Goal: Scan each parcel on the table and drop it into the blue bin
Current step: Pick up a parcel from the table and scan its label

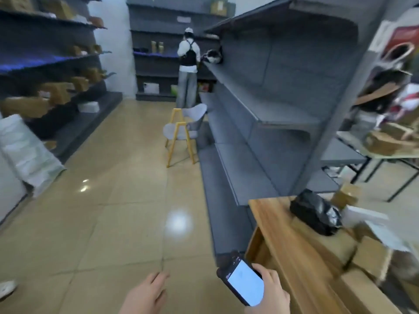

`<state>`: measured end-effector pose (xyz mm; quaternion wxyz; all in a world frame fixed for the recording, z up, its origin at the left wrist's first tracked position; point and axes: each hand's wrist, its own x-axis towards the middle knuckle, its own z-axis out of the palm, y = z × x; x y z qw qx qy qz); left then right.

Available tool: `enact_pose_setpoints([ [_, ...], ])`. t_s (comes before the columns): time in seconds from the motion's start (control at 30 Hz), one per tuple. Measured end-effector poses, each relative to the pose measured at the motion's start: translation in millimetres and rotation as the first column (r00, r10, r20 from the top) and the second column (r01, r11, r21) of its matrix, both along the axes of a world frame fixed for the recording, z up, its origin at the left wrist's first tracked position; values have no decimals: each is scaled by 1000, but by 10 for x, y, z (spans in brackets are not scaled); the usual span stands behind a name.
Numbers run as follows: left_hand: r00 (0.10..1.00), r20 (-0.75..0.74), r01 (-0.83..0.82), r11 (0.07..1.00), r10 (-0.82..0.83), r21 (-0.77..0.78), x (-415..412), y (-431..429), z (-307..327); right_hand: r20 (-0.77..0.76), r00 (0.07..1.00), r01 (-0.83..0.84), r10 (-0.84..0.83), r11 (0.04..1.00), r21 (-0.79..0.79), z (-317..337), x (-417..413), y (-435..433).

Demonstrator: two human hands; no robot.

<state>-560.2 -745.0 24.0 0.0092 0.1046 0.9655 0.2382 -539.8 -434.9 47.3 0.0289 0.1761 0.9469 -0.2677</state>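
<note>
The right grip (269, 291), curled round the phone (243, 282), sits nearer the black parcel (316, 214) lying ahead and rightward on the desk (278, 232) (blue bin unseen), while the left grip (145, 295) hangs spread, empty.

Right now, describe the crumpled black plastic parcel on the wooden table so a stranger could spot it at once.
Find the tall grey metal shelving unit on the right; a light wooden table stands at its near end. By the table's far edge lies the crumpled black plastic parcel, the only dark bag among brown cardboard boxes.
</note>
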Motion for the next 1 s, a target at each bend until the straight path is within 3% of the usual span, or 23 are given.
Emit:
enact_pose_setpoints([
  [0.03,996,-62,66,998,-67,-16,-192,177,-93,23,997,72,-73,997,2,-5,35,165],
  [0.13,968,48,244,969,-245,30,-550,791,-211,41,964,264,-263,964,-40,-20,217,651],
  [0.27,861,-30,506,861,-508,-51,-804,1690,-151,-50,919,386,-390,920,-69,-78,559,1264],
  [0.33,809,58,584,811,-584,22,-861,2113,-108,-63,898,432,-436,900,-58,-72,689,1563],
  [0.37,790,123,592,799,-601,105,-882,2287,-101,-60,879,469,-474,880,-75,-62,732,1698],
  [0.43,778,3,628,778,-628,25,-984,2597,-193,-24,857,510,-514,854,-102,-14,759,1936],
  [0.67,675,29,737,672,-738,-68,-1420,3693,29,58,811,584,-582,811,-33,162,689,2457],
  [1.0,536,-53,773,515,-843,-371,-2516,5178,306,103,798,602,-594,796,-68,157,47,2994],
])
